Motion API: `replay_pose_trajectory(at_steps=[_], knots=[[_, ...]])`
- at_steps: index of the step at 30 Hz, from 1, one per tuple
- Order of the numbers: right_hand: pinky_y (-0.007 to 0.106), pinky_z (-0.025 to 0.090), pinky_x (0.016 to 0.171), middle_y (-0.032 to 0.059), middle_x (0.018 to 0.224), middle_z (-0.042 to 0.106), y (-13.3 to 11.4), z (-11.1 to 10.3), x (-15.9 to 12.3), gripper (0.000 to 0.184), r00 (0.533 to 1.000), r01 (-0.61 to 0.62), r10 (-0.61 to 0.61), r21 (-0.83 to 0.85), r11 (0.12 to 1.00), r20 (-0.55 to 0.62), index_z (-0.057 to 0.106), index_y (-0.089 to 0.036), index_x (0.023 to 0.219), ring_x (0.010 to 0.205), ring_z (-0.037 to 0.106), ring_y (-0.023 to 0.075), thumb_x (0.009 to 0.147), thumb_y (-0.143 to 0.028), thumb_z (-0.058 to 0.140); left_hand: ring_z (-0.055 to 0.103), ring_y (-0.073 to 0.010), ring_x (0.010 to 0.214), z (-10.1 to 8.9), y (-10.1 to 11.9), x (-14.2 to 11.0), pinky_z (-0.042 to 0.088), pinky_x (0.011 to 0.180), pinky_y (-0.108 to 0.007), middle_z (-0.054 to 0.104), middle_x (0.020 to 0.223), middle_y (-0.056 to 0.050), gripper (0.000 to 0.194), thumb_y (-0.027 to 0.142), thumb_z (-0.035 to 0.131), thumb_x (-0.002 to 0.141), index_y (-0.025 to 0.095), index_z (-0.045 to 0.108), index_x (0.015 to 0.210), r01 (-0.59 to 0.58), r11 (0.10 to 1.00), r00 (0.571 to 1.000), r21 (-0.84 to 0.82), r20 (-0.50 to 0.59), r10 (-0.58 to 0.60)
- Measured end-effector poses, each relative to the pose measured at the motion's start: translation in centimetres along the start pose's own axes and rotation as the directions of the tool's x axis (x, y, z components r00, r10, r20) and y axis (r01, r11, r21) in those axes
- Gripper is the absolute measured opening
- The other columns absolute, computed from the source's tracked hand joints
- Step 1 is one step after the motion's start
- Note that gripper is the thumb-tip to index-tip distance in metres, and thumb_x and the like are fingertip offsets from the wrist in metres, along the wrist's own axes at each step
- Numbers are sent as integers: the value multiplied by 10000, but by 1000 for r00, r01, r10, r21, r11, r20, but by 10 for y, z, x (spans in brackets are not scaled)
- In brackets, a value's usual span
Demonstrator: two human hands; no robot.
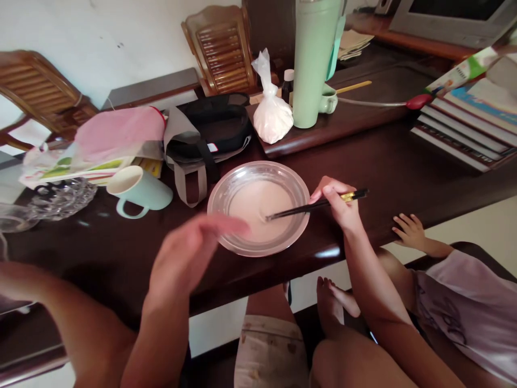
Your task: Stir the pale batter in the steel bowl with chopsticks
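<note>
- Metal bowl (pixel 301 231) at mid-frame on the worktop (pixel 375 156), close to its near edge; presumably set there for easy reach and a downward view into it.
- Pale, milky mixture (pixel 262 196) covers the bowl's bottom. The wide, sloping wall probably gives stirring room and limits spills.
- Right hand (pixel 341 202), right of the bowl: grip closed around the black chopsticks (pixel 293 210). Their tips are in the mixture; the rear ends project past the hand. Low slant over the rim likely lets the tips reach the middle with the fingers clear of the liquid.
- Left hand (pixel 181 248), lower left of centre: blurred, fingers extended over the bowl's near-left rim. Grip open, no object seen in it. Rim contact: cannot tell; possibly placed to steady the bowl.
- Tied clear bag (pixel 273 121) of whitish contents, above the bowl on a raised section, knot upward, presumably against spilling. Tall green tumbler (pixel 315 64) upright just beside it.
- Pale blue mug (pixel 151 191) left of the bowl, tilted in view, handle toward the near edge.
- Another person's hand (pixel 410 231) at the worktop edge, right of frame, apart from the bowl.
</note>
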State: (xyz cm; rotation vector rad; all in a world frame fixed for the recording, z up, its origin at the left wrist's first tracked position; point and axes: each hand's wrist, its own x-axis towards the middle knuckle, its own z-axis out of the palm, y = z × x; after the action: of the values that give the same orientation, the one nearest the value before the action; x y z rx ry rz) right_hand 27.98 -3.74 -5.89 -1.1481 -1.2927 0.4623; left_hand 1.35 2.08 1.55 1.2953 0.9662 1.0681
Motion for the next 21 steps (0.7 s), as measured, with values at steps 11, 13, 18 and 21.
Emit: replay_pose_trajectory(at_steps=[11, 13, 18, 21], knots=[[342, 515, 674, 22, 731, 706, 3, -1, -2, 239, 996, -24, 18, 67, 997, 87, 742, -250, 813, 719, 655, 185, 926, -370, 569, 654, -261, 1106, -28, -75, 97, 504, 980, -398, 735, 1112, -111, 411, 433, 493, 833, 180, 735, 1048, 181, 954, 975, -238, -85, -206], [358, 510, 735, 27, 779, 730, 2, 0, -1, 206, 993, 20, -13, -55, 998, 118, 746, -253, 795, 790, 640, 196, 904, -358, 607, 656, -267, 1108, -24, -77, 93, 505, 987, -405, 742, 1105, -99, 419, 422, 502, 824, 178, 737, 1071, 217, 944, 972, -248, -38, -233], [348, 500, 694, 9, 709, 710, 2, -1, 0, 250, 999, -4, 6, 37, 999, -53, 731, -253, 802, 687, 637, 173, 946, -335, 544, 636, -257, 1149, -22, -80, 95, 499, 998, -384, 758, 1066, -65, 354, 356, 533, 806, 192, 762, 1021, 184, 959, 981, -217, -23, -194], [339, 492, 695, 16, 749, 722, 1, 0, 0, 217, 994, 25, -27, 15, 1000, 108, 743, -252, 800, 737, 636, 178, 930, -303, 576, 623, -247, 1170, -25, -83, 98, 486, 1010, -360, 761, 1051, -54, 321, 324, 560, 783, 191, 770, 986, 164, 968, 985, -192, -26, -172]])
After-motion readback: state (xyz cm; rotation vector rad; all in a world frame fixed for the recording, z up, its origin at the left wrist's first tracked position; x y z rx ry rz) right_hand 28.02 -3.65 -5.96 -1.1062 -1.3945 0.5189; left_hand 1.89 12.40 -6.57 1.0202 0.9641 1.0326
